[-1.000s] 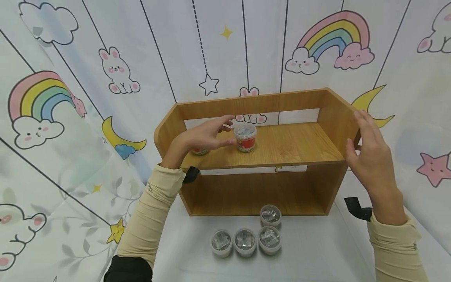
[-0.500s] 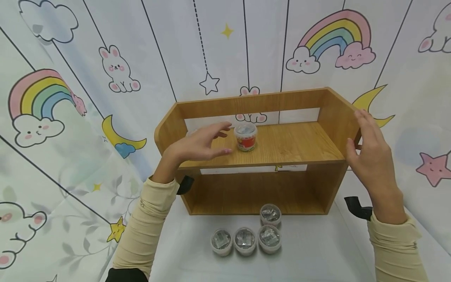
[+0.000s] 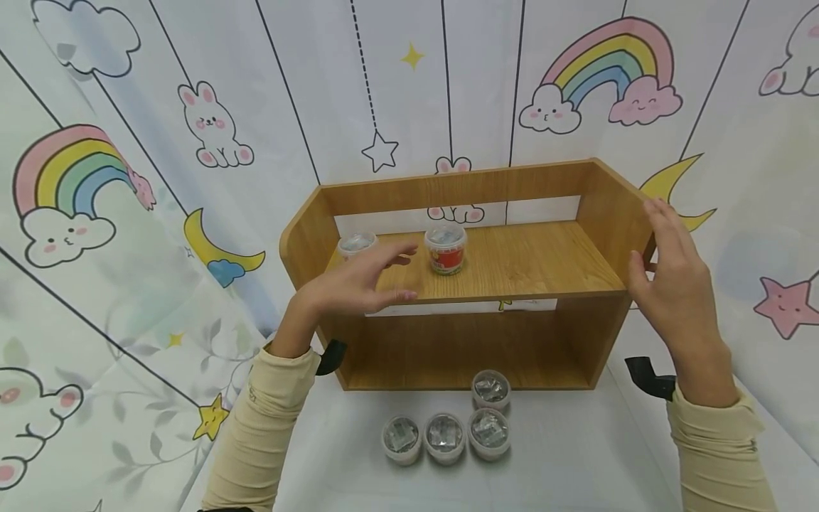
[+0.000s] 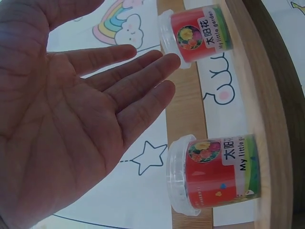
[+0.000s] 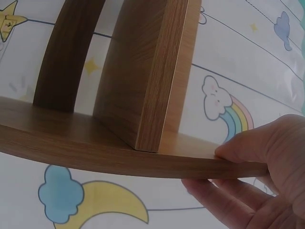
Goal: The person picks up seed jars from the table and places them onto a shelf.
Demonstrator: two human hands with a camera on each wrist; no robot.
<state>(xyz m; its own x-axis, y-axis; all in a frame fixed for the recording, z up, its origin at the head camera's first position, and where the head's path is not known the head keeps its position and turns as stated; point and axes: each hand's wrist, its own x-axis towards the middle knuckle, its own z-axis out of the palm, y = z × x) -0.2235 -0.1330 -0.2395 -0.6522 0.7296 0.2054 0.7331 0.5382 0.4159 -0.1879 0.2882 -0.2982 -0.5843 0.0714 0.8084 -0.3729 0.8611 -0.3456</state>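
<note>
My left hand [image 3: 352,288] hovers in front of the upper board of a wooden two-tier shelf [image 3: 531,259], fingers extended and nothing in them. Behind it on that board stand two clear-lidded cups with red "My little garden" labels showing flowers. One cup [image 3: 446,250] is just past the fingertips; the other cup [image 3: 357,242] is at the left end, partly covered by the hand. In the left wrist view the palm [image 4: 62,129] is apart from both cups. My right hand [image 3: 684,306] grips the shelf's right side panel [image 5: 190,164], thumb on the inner face, fingers outside.
Several more lidded cups [image 3: 444,439] stand on the white tabletop [image 3: 358,483] before the shelf, one close to its lower front edge. A printed cloth [image 3: 256,43] hangs behind and at the left.
My left hand has drawn back from the shelf, down and slightly left, uncovering the lid of the left cup. The right hand stays on the side panel.
</note>
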